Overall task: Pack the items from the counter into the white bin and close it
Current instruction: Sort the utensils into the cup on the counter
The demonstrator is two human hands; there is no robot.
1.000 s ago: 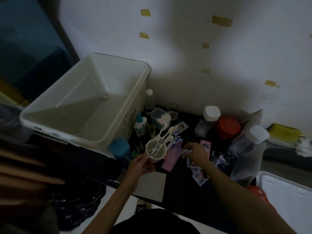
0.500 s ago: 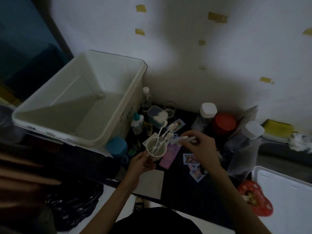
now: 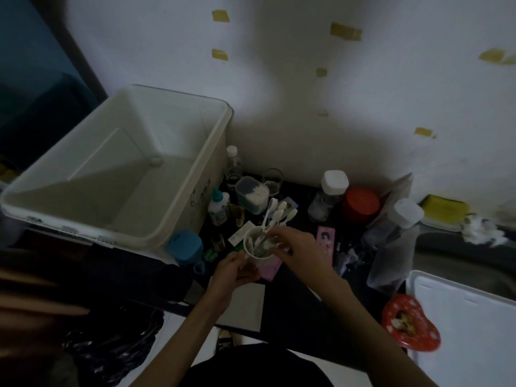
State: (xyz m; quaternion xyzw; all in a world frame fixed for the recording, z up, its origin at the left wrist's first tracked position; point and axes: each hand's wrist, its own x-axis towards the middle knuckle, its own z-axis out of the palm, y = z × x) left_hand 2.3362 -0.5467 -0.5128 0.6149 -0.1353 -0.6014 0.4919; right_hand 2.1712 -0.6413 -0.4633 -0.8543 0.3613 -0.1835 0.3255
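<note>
My left fingers (image 3: 242,258) curl round the side of the white cup (image 3: 258,248), holding it just above the dark worktop (image 3: 296,291), while my right fingers (image 3: 275,241) bend over the cup's rim among the white toothbrushes (image 3: 275,216) that stand in it; I cannot tell whether they pinch one or only touch them. My left hand (image 3: 229,277) sits below and to the left of the cup, my right hand (image 3: 304,254) just beside it on the other side. The brush heads fan up and away from me. The white bin (image 3: 212,163) stands open on the left, nothing visible inside, its wall near the cup. Between bin and cup lie a blue jar (image 3: 184,245) and a small bottle (image 3: 219,206). Farther back stand a cotton-swab tub (image 3: 251,194), a glass (image 3: 272,178), a white-capped jar (image 3: 329,195) and a red-lidded jar (image 3: 360,203). The bin's lid (image 3: 469,331) lies at the right, with a red heart tin (image 3: 409,324) against its edge.
</note>
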